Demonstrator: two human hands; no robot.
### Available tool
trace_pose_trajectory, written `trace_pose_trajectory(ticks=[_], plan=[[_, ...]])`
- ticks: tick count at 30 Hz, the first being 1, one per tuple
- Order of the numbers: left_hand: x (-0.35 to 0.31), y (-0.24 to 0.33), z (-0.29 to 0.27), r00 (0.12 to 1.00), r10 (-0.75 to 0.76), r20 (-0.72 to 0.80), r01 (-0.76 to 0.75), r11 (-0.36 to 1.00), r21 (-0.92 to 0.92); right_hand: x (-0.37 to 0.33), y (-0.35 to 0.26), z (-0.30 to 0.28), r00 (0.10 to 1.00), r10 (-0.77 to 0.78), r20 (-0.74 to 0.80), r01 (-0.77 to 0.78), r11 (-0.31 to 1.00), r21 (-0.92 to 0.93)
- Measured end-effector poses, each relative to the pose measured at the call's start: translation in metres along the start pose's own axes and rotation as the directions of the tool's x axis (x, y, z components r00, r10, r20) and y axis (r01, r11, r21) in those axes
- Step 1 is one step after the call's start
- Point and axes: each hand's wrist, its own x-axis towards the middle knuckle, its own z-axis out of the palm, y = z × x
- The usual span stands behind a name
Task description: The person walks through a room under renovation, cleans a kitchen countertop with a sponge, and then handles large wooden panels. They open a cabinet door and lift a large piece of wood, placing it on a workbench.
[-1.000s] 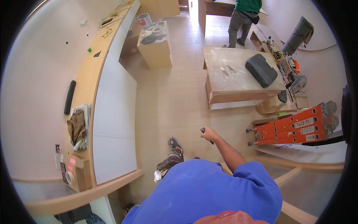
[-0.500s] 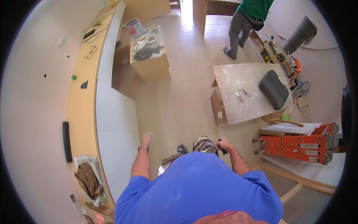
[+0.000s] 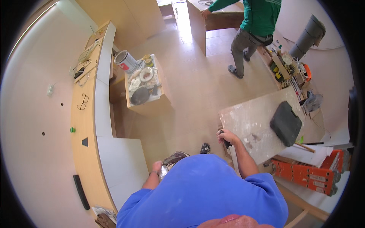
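My right hand (image 3: 226,136) is closed round the black handle of a tool (image 3: 227,144). A long pale, flat part (image 3: 233,157) runs from the handle back along my forearm; its exact kind is unclear. This hand is beside the near left edge of a stained board table (image 3: 247,114). My left hand (image 3: 156,166) hangs low by my left leg, next to a white panel (image 3: 123,161). Its fingers are small and blurred, and something shiny (image 3: 164,172) shows beside it on the leg side.
A co-worker in green (image 3: 262,22) stands ahead, one hand on a wooden unit. A cabinet (image 3: 148,108) holds a paint bucket (image 3: 125,62) and bowls. A black case (image 3: 286,123) lies on the board table. An orange ladder (image 3: 304,173) is at right, a long wooden counter (image 3: 85,114) at left.
I have stepped forward, so the cabinet and board table are closer. My right hand is now beside the table, and my left hand has swung back. The co-worker's hand now shows on the wooden unit.
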Motion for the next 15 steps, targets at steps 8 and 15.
trace_pose_trajectory(ticks=[8,15], plan=[[0.076,0.051,-0.041,0.984,-0.173,0.040,0.173,0.985,0.004,0.126,-0.135,-0.023,0.992,-0.063,-0.107,0.062,0.998,-0.011],[0.228,0.167,-0.147,0.972,0.150,0.183,-0.049,0.885,-0.463,0.204,-0.190,-0.013,0.993,0.075,-0.086,-0.073,0.997,0.027]])
